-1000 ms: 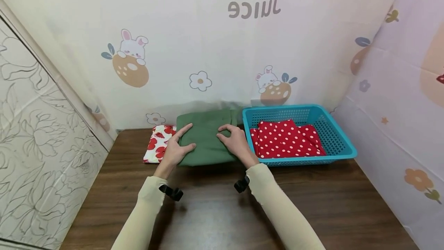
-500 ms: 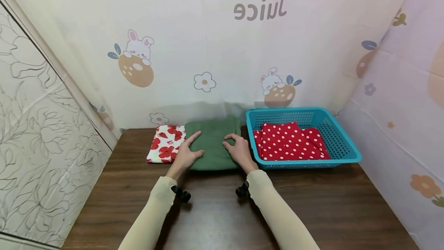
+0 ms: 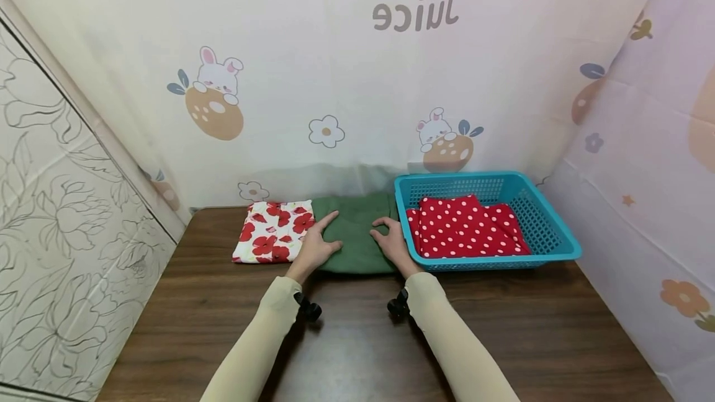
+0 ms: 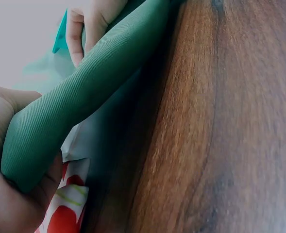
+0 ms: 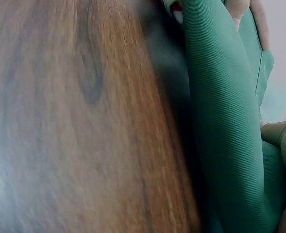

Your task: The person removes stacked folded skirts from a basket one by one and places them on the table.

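A folded green cloth point(image 3: 357, 241) lies between both hands near the back wall. My left hand point(image 3: 314, 247) grips its left side, thumb on top and other fingers reaching beneath in the left wrist view, where the cloth's thick front fold point(image 4: 84, 92) shows. On the opposite side, my right hand point(image 3: 393, 242) holds the cloth, thumb and index finger over the top; its other fingers are mostly hidden. A dark gap under the green fold point(image 5: 225, 111) shows in the right wrist view. Directly left of it sits a folded white cloth with red flowers point(image 3: 270, 234).
Close to the right hand stands a blue perforated basket point(image 3: 497, 260) with red polka-dot cloth point(image 3: 469, 228) inside. The brown wooden table point(image 3: 357, 340) extends toward the person. A printed curtain point(image 3: 335, 79) borders the back.
Both hands have carried the green cloth rightward and lowered it, toward the basket. More of the flowered cloth is uncovered now.
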Available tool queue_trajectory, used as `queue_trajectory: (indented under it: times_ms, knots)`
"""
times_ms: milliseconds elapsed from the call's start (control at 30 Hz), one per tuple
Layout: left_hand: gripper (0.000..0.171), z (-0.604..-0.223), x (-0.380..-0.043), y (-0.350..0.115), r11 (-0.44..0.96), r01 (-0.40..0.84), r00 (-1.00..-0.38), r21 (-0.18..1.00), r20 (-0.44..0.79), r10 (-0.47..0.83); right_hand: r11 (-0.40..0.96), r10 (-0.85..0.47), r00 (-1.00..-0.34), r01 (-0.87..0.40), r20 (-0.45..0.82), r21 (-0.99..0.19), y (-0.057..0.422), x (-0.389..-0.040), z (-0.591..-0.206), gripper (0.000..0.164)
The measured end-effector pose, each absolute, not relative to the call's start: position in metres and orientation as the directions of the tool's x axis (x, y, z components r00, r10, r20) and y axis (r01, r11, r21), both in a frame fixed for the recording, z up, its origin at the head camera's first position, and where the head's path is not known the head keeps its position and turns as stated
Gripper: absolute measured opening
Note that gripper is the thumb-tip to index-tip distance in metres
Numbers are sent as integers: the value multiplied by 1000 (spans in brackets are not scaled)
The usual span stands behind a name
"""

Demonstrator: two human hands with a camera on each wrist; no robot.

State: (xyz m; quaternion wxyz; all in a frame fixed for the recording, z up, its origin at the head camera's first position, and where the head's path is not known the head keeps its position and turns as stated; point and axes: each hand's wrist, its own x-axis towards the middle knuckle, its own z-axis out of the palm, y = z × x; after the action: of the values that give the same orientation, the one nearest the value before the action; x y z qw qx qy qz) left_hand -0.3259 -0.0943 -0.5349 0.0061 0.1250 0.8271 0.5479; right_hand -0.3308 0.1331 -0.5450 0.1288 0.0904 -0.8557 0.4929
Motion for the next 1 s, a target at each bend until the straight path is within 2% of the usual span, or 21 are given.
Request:
queue_trajectory:
  times_ms: [533,800,1000]
  knots:
    - [74,-548,-342,-79,423,151,-969,893,50,241,508,-27,-945,-294,326,-810,146,-335,-549,19]
    - [75,-551,-343,-97,482,111,-978,869,9,208,599,-2,-987,-130,160,-790,132,-335,-542,26]
    - [75,-549,-344,-108,515,98,-982,852,0,188,637,-15,-992,-108,127,-763,122,-336,-540,30]
